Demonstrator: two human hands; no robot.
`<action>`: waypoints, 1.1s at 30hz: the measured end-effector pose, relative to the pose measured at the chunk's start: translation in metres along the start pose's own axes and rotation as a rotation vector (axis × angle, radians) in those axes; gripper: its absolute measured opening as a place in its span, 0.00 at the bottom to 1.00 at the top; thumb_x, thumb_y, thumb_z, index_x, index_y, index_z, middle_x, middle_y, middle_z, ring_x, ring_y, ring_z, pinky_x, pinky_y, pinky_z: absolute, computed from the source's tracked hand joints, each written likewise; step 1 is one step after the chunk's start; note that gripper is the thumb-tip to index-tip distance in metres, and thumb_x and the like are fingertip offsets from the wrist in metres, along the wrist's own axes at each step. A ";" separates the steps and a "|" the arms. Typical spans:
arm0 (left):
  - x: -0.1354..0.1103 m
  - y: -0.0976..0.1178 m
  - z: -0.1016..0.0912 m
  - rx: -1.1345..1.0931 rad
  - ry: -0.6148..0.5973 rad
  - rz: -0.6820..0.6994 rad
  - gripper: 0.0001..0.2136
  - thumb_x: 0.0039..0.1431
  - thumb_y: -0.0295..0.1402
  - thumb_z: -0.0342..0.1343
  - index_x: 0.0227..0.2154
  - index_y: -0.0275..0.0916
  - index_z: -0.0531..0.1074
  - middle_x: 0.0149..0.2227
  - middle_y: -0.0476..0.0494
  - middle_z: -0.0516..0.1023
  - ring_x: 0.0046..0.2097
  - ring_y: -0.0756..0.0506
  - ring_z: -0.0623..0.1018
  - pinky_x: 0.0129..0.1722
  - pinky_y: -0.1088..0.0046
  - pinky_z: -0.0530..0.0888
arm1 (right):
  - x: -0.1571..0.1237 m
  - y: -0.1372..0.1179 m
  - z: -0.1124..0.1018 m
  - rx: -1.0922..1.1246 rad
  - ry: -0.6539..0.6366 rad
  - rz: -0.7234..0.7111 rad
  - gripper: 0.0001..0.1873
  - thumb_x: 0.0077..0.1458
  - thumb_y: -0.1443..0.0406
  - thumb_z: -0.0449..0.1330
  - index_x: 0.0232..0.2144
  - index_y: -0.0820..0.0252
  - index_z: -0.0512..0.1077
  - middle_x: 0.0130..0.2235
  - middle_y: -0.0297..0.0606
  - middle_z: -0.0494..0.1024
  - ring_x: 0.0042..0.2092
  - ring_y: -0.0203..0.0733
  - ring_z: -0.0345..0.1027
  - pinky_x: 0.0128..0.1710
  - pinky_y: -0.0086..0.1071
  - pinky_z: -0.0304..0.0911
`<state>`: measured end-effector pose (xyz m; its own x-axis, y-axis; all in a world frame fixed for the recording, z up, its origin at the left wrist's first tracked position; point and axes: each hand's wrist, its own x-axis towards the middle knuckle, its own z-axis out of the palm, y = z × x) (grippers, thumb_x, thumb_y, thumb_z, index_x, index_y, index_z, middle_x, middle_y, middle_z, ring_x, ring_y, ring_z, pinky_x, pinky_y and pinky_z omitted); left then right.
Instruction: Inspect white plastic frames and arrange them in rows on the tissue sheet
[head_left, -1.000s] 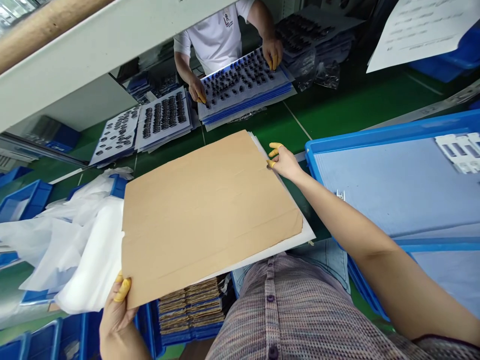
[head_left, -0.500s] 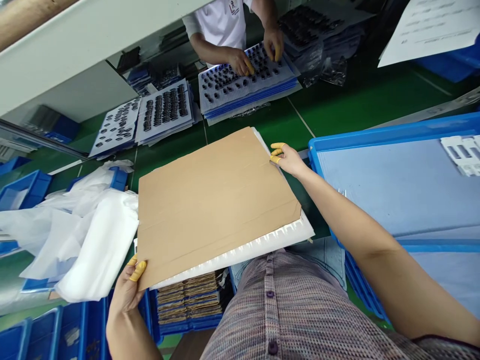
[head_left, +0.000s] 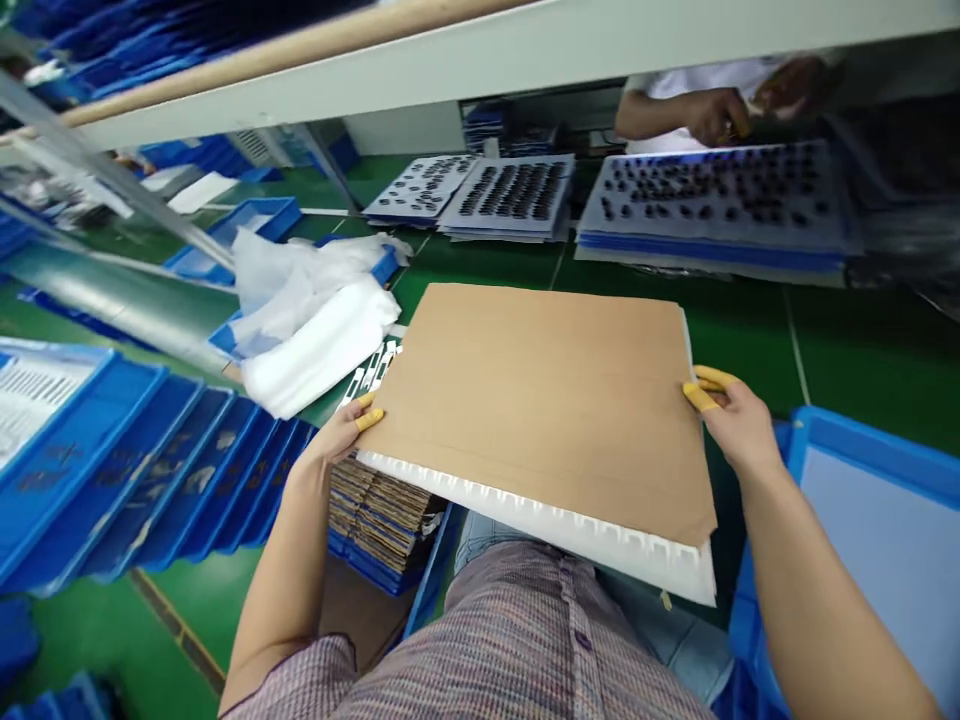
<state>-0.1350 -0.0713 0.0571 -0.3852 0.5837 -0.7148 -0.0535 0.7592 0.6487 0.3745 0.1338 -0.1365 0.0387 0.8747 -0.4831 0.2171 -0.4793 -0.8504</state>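
Note:
A large brown cardboard sheet [head_left: 547, 410] lies over a white ridged tray [head_left: 570, 525], whose notched edge sticks out on the near side. My left hand [head_left: 341, 430] pinches the left edge of this stack, yellow covers on its fingertips. At the right edge my right hand [head_left: 731, 405] is closed on it too, thumb on top, also with yellow fingertip covers. The stack is held in front of my body, over the edge of the green table [head_left: 480, 260]. What lies between the cardboard and the tray is hidden.
White foam sheeting [head_left: 322, 345] lies in a blue tray to the left. Blue trays [head_left: 150, 470] stand in a slanted row beyond my left arm. Another blue tray [head_left: 885, 450] is at right. Across the table a co-worker's hands [head_left: 724, 115] work above sheets of small dark parts [head_left: 712, 195].
My view has swung to the left. The cardboard and tray now sit more level, still between both hands. The co-worker's hands have lifted off the dark parts and come together.

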 end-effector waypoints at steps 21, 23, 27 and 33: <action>0.015 -0.018 -0.019 0.223 0.124 0.041 0.40 0.36 0.62 0.74 0.42 0.32 0.74 0.33 0.48 0.79 0.37 0.47 0.75 0.35 0.78 0.71 | -0.034 0.011 -0.011 -0.320 0.091 -0.156 0.26 0.51 0.43 0.58 0.37 0.56 0.78 0.47 0.49 0.83 0.54 0.56 0.76 0.63 0.57 0.66; 0.018 -0.018 -0.020 0.207 0.138 -0.008 0.44 0.28 0.64 0.75 0.42 0.33 0.75 0.32 0.48 0.80 0.38 0.45 0.76 0.35 0.75 0.74 | -0.040 0.012 -0.010 -0.318 0.105 -0.180 0.25 0.55 0.45 0.57 0.40 0.56 0.79 0.51 0.48 0.82 0.57 0.53 0.73 0.66 0.54 0.63; 0.014 -0.014 -0.016 0.217 0.182 -0.031 0.49 0.21 0.65 0.76 0.44 0.32 0.76 0.33 0.45 0.81 0.38 0.43 0.76 0.37 0.71 0.74 | -0.052 0.009 -0.008 -0.303 0.117 -0.203 0.24 0.59 0.47 0.56 0.44 0.56 0.80 0.55 0.47 0.80 0.61 0.51 0.70 0.69 0.52 0.58; 0.005 -0.006 -0.008 0.164 0.250 0.007 0.44 0.25 0.62 0.77 0.41 0.32 0.78 0.33 0.46 0.82 0.38 0.45 0.75 0.41 0.69 0.75 | -0.058 0.010 -0.012 -0.290 0.118 -0.146 0.27 0.56 0.46 0.57 0.46 0.58 0.79 0.55 0.49 0.79 0.61 0.52 0.70 0.69 0.53 0.59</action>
<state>-0.1439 -0.0753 0.0512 -0.6011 0.5154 -0.6108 0.0919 0.8038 0.5877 0.3860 0.0787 -0.1143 0.0959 0.9429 -0.3190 0.4962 -0.3231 -0.8058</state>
